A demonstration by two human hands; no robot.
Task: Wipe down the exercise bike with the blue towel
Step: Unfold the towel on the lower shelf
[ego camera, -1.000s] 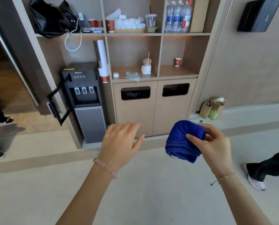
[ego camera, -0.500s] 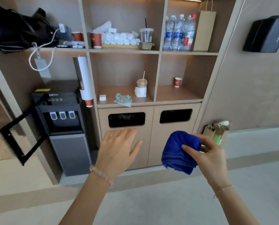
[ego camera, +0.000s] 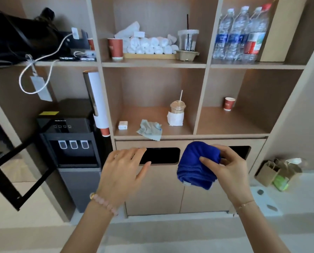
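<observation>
right hand (ego camera: 232,170): grip closed on bunched blue towel (ego camera: 198,165), before the cabinet (ego camera: 152,194) | left hand (ego camera: 124,172): open, empty | risk: loose folds may slip out; no bike visible

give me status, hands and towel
Right hand shut on blue towel, bunched. Left hand open, empty. No exercise bike in view; shelf unit ahead.
</observation>
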